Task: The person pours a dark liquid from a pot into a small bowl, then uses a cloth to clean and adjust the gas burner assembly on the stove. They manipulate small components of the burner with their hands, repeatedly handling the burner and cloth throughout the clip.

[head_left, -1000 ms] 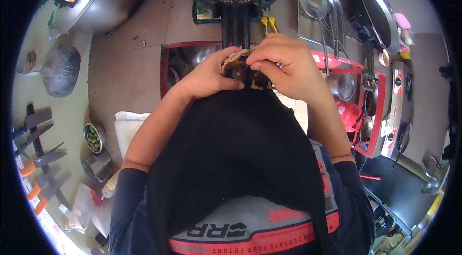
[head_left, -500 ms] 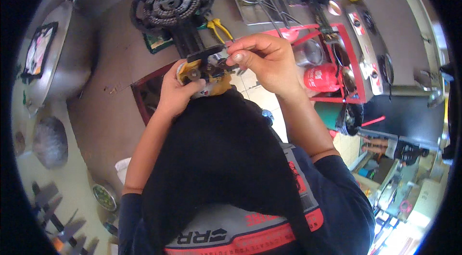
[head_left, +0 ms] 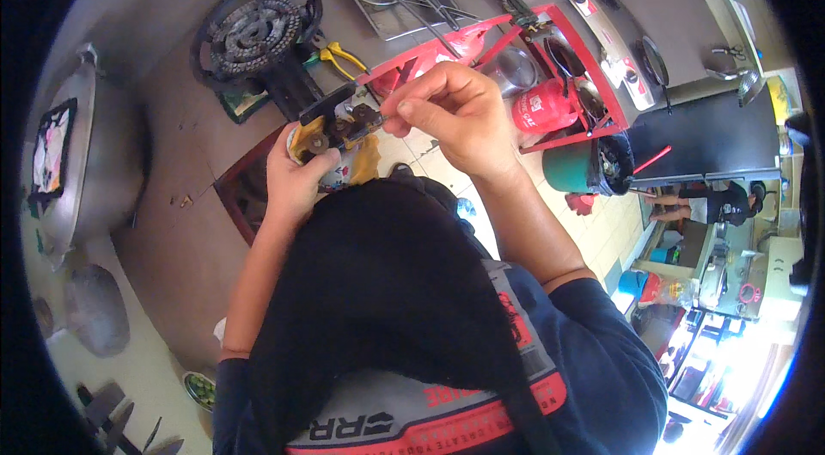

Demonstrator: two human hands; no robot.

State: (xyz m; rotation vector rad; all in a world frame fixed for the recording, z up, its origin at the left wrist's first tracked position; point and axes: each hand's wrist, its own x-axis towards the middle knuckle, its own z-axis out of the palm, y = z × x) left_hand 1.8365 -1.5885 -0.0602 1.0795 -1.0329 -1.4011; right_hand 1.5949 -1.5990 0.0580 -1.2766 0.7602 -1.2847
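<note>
My left hand is closed around a grimy yellow-and-brown metal fitting at the near end of a black gas burner, its thumb along the near side. A yellowish, stained cloth-like piece hangs just under the fitting. My right hand is closed in a pinch at the fitting's right side. Whatever its fingertips hold is too small to make out. Yellow-handled pliers lie beside the burner, beyond both hands.
A steel tray with a strainer and utensils stands at the back. To the right are a red metal frame, a red gas cylinder and a green bin. A large pot stands left; another person is far right.
The whole view has shifted, so the burner and tray appear further left and more of the room shows at right. Both hands keep nearly the same hold at the fitting.
</note>
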